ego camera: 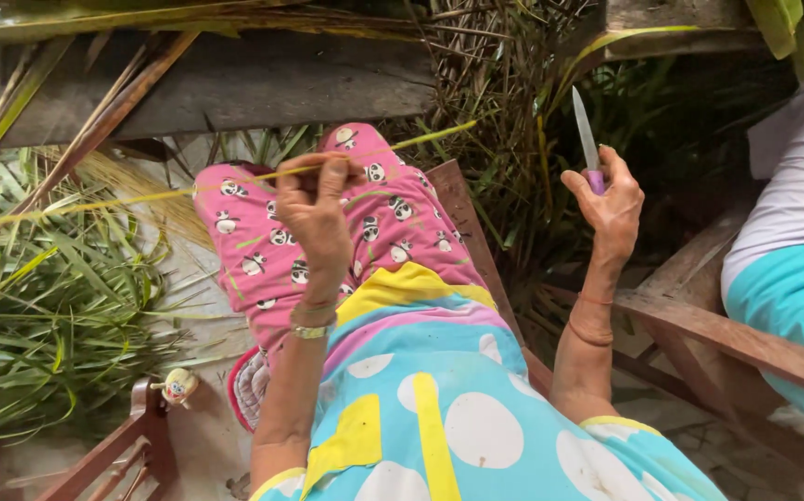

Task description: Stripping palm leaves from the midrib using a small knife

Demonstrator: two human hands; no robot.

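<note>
Green leaves are lying around; left hand (317, 209) is pinching a thin, bendy leaf strip (235, 183), right hand (612, 206) gripping a knife (587, 139).

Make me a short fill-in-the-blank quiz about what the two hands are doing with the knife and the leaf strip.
1. The right hand holds a small knife whose blade points ____.
2. The knife's handle is coloured ____.
3. The left hand pinches a thin yellow-green leaf strip that runs across the person's ____.
4. On the left wrist sits a ____.

Missing words: up; purple; lap; bracelet
</note>
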